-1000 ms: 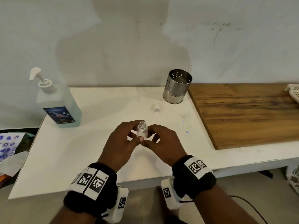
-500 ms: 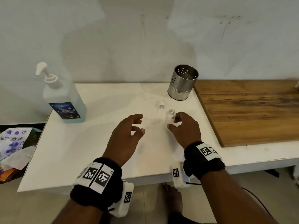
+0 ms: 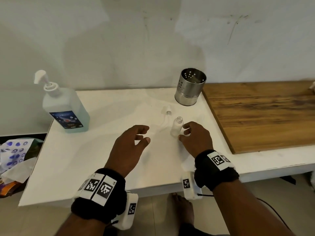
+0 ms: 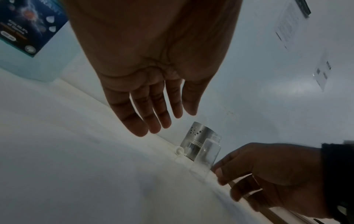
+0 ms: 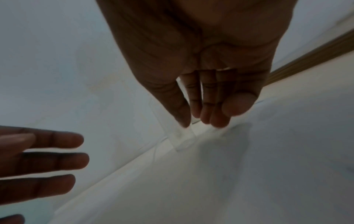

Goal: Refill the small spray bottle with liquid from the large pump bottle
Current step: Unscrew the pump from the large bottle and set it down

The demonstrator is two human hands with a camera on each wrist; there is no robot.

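The small clear spray bottle point(image 3: 177, 127) point(image 4: 206, 156) stands upright and uncapped on the white table point(image 3: 95, 159). Its spray cap point(image 3: 167, 111) point(image 4: 179, 151), with its tube, lies just behind it. My right hand point(image 3: 183, 133) point(image 5: 201, 118) sits right of the bottle, thumb and forefinger tips touching its side, not wrapped round it. Hovering empty left of the bottle is my left hand point(image 3: 144, 135) point(image 4: 162, 118), fingers relaxed. At the far left corner stands the large pump bottle point(image 3: 65, 106) point(image 4: 28, 37), pale blue, with its pump on.
A perforated steel holder point(image 3: 190, 86) point(image 4: 197, 141) stands behind the small bottle. A wooden board point(image 3: 264, 113) covers the table's right part. Crumpled wrappers point(image 3: 13, 155) lie off the table's left edge.
A second ago both hands held the small bottle near the table's middle. The left hand let go; the right carried it back and right and stood it by the cap.
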